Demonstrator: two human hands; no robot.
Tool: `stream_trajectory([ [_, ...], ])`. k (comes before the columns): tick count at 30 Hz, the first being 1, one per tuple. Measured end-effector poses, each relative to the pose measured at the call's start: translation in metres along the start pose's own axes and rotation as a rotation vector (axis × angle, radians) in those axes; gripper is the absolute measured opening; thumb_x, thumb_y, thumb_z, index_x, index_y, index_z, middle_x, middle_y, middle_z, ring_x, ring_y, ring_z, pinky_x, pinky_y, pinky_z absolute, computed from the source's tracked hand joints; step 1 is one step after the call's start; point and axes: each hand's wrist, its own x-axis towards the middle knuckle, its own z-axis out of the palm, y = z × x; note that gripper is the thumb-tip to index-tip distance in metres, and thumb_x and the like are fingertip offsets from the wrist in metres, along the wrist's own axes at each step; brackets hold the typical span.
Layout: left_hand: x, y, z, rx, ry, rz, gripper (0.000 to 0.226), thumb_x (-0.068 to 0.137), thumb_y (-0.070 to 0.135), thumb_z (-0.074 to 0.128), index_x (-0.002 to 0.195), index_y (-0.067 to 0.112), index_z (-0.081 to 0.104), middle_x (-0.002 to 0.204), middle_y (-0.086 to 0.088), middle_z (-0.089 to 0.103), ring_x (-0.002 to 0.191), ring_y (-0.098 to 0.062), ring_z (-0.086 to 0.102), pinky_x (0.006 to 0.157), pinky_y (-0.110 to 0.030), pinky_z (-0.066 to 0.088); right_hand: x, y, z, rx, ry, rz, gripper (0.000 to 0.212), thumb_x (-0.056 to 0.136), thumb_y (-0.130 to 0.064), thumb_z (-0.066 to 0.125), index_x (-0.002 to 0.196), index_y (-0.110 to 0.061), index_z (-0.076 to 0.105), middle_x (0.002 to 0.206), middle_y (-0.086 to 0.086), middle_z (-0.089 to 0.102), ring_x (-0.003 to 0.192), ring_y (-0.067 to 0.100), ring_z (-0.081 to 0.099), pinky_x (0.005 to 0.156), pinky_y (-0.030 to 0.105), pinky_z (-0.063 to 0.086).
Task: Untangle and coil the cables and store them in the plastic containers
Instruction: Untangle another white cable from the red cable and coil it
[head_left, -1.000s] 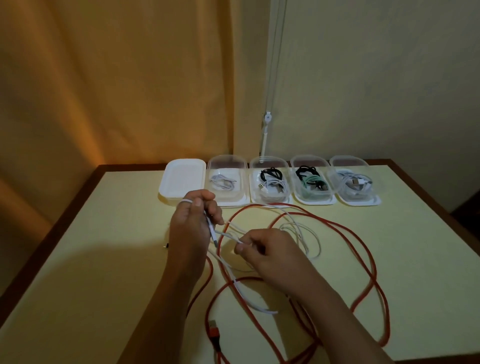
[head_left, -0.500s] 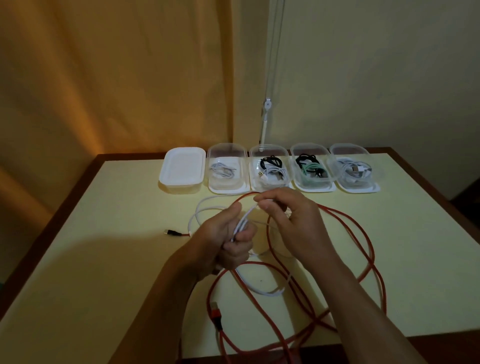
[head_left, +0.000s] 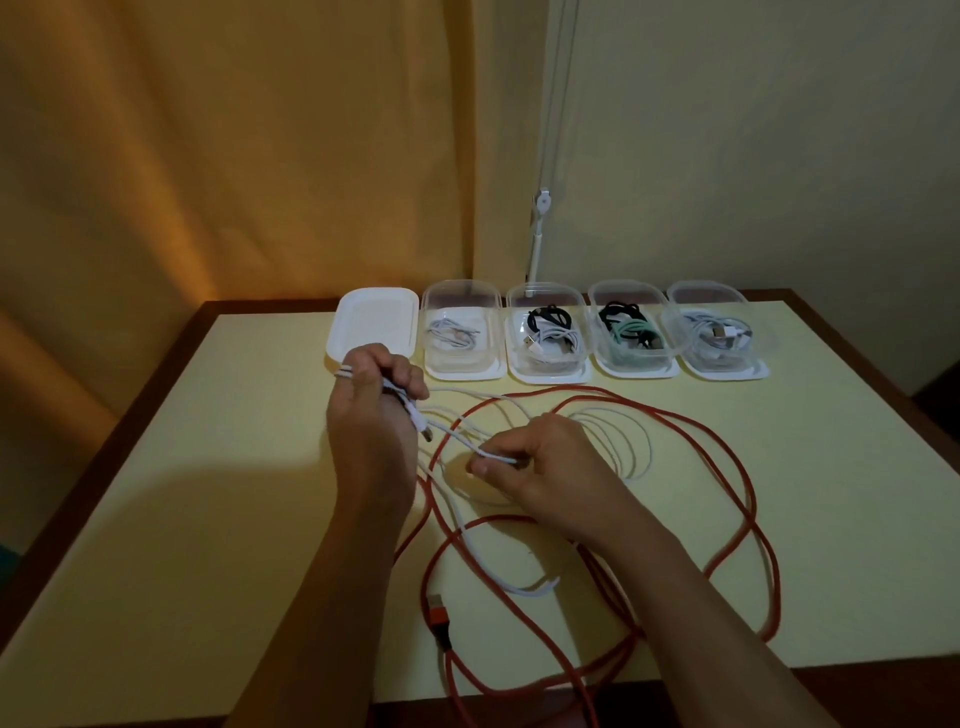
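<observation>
The pale yellow table (head_left: 218, 519) with its dark wooden edge fills most of the view, backed by an orange curtain (head_left: 234, 156) on the left and a plain wall (head_left: 753, 130) on the right. Sprawled over the table's right half is the red cable (head_left: 748, 499), lying in several wide loose loops, its red plug (head_left: 438, 618) resting near the front edge. Inside those loops lies the white cable (head_left: 631, 441), partly fanned in thin arcs to the right of the hands and partly trailing toward the front in a curve.

Along the far edge stands a row of five plastic containers: a white closed container (head_left: 375, 325) at the left, then four clear containers (head_left: 632, 327) beside it (each holds coiled cables, white, black or green).

The left hand (head_left: 371, 410) is raised just in front of the white container, fingers curled round a few turns of the white cable, with strands wrapped over the knuckle side and a connector end sticking out below the fist. The right hand (head_left: 540, 462) hovers low over the table at centre, thumb and fingers pinching a strand of the same white cable, which runs taut between the two hands.
</observation>
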Motion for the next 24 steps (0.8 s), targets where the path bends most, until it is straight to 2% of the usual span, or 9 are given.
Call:
stream_trajectory([
  [3, -0.001, -0.007, -0.007, 0.466, -0.091, 0.150, 0.031, 0.107, 0.014, 0.031, 0.085, 0.009, 0.052, 0.071, -0.009, 0.052, 0.067, -0.018, 0.050, 0.065, -0.027, 0.045, -0.001, -0.005, -0.004, 0.105, 0.080, -0.034, 0.012, 0.091, -0.021, 0.071, 0.095, -0.024, 0.081, 0.070, -0.016, 0.070, 0.070, 0.005, 0.062, 0.062, 0.013, 0.041],
  [7, -0.012, -0.016, 0.002, 0.762, -0.256, -0.036, 0.035, 0.106, 0.015, 0.038, 0.076, 0.018, 0.056, 0.066, 0.002, 0.055, 0.058, 0.001, 0.051, 0.059, -0.013, 0.041, -0.001, -0.006, -0.005, 0.130, 0.281, -0.074, 0.012, 0.086, -0.016, 0.075, 0.094, -0.023, 0.080, 0.072, -0.016, 0.063, 0.069, 0.009, 0.058, 0.066, 0.019, 0.045],
  [9, -0.014, -0.016, 0.006, 0.806, -0.319, -0.137, 0.037, 0.106, 0.020, 0.038, 0.074, 0.018, 0.056, 0.062, 0.003, 0.056, 0.053, 0.001, 0.051, 0.055, -0.014, 0.040, 0.001, -0.004, -0.005, 0.143, 0.332, -0.072, 0.011, 0.085, -0.015, 0.077, 0.093, -0.024, 0.078, 0.075, -0.015, 0.061, 0.070, 0.011, 0.057, 0.068, 0.017, 0.044],
  [12, -0.017, -0.012, 0.012, 0.561, -0.432, -0.446, 0.047, 0.107, 0.029, 0.031, 0.072, 0.008, 0.053, 0.049, 0.002, 0.046, 0.041, -0.008, 0.040, 0.042, -0.018, 0.034, 0.002, -0.002, -0.008, 0.172, 0.367, -0.087, 0.011, 0.087, -0.014, 0.076, 0.094, -0.023, 0.076, 0.085, -0.011, 0.064, 0.081, 0.013, 0.061, 0.075, 0.018, 0.046],
  [16, -0.020, -0.005, 0.012, 0.159, -0.653, -0.780, 0.063, 0.097, 0.056, 0.024, 0.057, 0.014, 0.047, 0.047, 0.003, 0.026, 0.037, -0.005, 0.021, 0.035, -0.014, 0.018, 0.004, 0.004, -0.008, 0.205, 0.340, -0.084, 0.010, 0.093, -0.020, 0.066, 0.098, -0.020, 0.075, 0.093, -0.009, 0.069, 0.091, 0.012, 0.063, 0.081, 0.023, 0.047],
  [18, -0.020, -0.002, 0.012, -0.030, -0.740, -0.804, 0.063, 0.097, 0.061, 0.025, 0.056, 0.018, 0.045, 0.046, 0.006, 0.025, 0.037, -0.003, 0.020, 0.035, -0.016, 0.015, 0.004, 0.005, -0.007, 0.217, 0.315, -0.054, 0.017, 0.096, -0.025, 0.058, 0.099, -0.021, 0.074, 0.093, -0.011, 0.070, 0.093, 0.011, 0.064, 0.083, 0.024, 0.048],
  [20, -0.020, 0.000, 0.014, -0.196, -0.757, -0.766, 0.051, 0.097, 0.047, 0.031, 0.054, 0.022, 0.044, 0.046, 0.009, 0.022, 0.037, -0.003, 0.017, 0.036, -0.017, 0.014, 0.004, 0.004, -0.007, 0.239, 0.276, -0.021, 0.024, 0.099, -0.028, 0.051, 0.101, -0.021, 0.073, 0.090, -0.013, 0.070, 0.091, 0.009, 0.064, 0.079, 0.020, 0.046],
  [22, -0.021, 0.004, 0.019, -0.360, -0.704, -0.728, 0.045, 0.096, 0.038, 0.036, 0.054, 0.022, 0.043, 0.046, 0.008, 0.018, 0.037, -0.007, 0.012, 0.037, -0.020, 0.011, 0.003, 0.002, -0.007, 0.262, 0.246, 0.008, 0.025, 0.101, -0.031, 0.047, 0.099, -0.025, 0.072, 0.083, -0.013, 0.068, 0.084, 0.006, 0.063, 0.073, 0.016, 0.044],
  [24, -0.020, 0.010, 0.021, -0.497, -0.615, -0.639, 0.045, 0.096, 0.037, 0.038, 0.054, 0.022, 0.043, 0.045, 0.007, 0.018, 0.037, -0.009, 0.013, 0.039, -0.022, 0.012, 0.003, 0.003, -0.006, 0.248, 0.225, 0.041, 0.022, 0.101, -0.033, 0.050, 0.089, -0.030, 0.068, 0.074, -0.013, 0.063, 0.074, 0.004, 0.058, 0.068, 0.022, 0.042],
])
